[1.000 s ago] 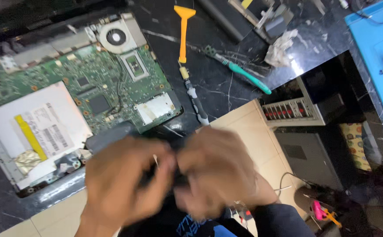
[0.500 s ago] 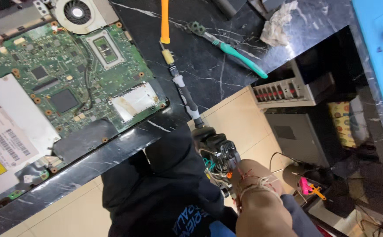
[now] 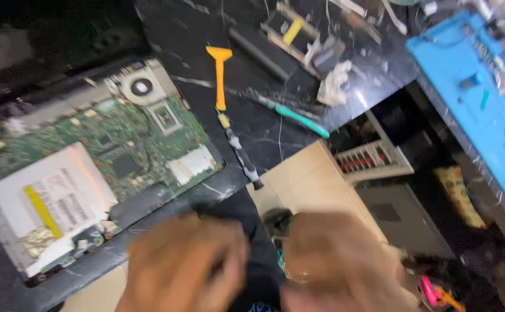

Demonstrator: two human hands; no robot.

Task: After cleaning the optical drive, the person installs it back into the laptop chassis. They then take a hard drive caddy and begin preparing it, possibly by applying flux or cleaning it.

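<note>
Both hands low in frame, blurred. Left hand (image 3: 186, 268) and right hand (image 3: 339, 263) flank small dark object (image 3: 275, 222) below black marble bench edge (image 3: 148, 219); finger state and grip: cannot tell. Opened laptop (image 3: 108, 156) with green circuit board on bench above left hand. Orange pry tool (image 3: 220, 75) and teal-handled screwdriver (image 3: 296, 118) farther back.

Both hands motion-blurred: left hand (image 3: 186, 268) and right hand (image 3: 339, 266) cut off by bottom edge, fingers not separable. Dark object (image 3: 275, 222) between them mostly hidden; kind unclear. Open laptop (image 3: 90, 167) cropped at left edge. Clutter (image 3: 495, 23) top right too blurred to identify.
</note>
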